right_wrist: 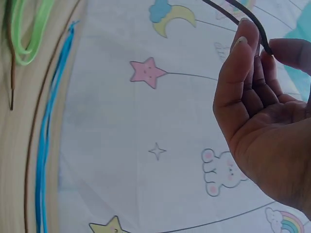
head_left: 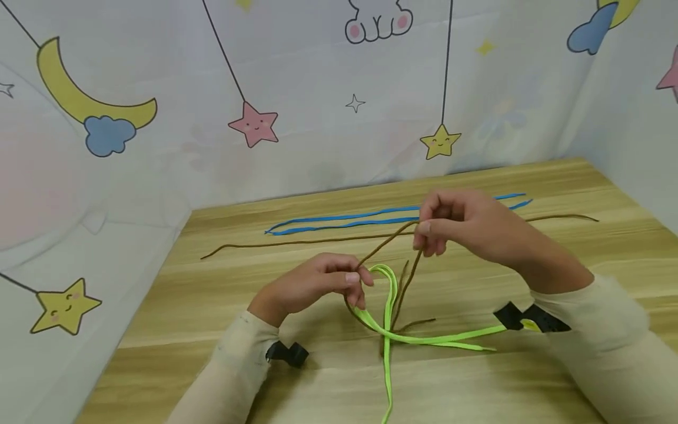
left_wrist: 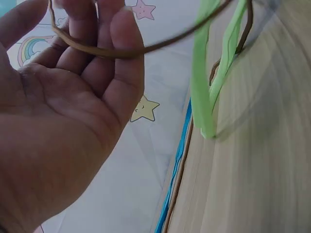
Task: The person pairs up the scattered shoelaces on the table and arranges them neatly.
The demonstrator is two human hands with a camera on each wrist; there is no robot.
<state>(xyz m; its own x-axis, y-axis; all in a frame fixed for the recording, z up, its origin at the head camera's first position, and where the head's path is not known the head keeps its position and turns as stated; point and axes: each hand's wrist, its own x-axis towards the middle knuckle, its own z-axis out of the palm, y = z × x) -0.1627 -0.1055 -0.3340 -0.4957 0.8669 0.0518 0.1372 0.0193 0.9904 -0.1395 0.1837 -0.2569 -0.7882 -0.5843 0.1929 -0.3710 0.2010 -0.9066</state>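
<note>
A brown cord (head_left: 389, 240) is stretched up between both hands, forming a peak at the right hand. The left hand (head_left: 325, 280) pinches it between thumb and fingers, and in the left wrist view the cord (left_wrist: 116, 52) curves across its fingers. Higher up and to the right, the right hand (head_left: 468, 227) holds the cord at the thumb and fingertips, seen in the right wrist view at the thumb (right_wrist: 289, 53). Below the hands, a bright green flat lace (head_left: 389, 300) lies looped and crossed on itself, with the brown cord passing around its crossing.
Behind the hands, a folded blue lace (head_left: 339, 225) and a second brown cord (head_left: 296, 242) lie across the wooden table (head_left: 212, 353). A printed cloth (head_left: 318, 70) with stars and moons hangs at the back and sides. Black straps (head_left: 288, 353) are on the wrists.
</note>
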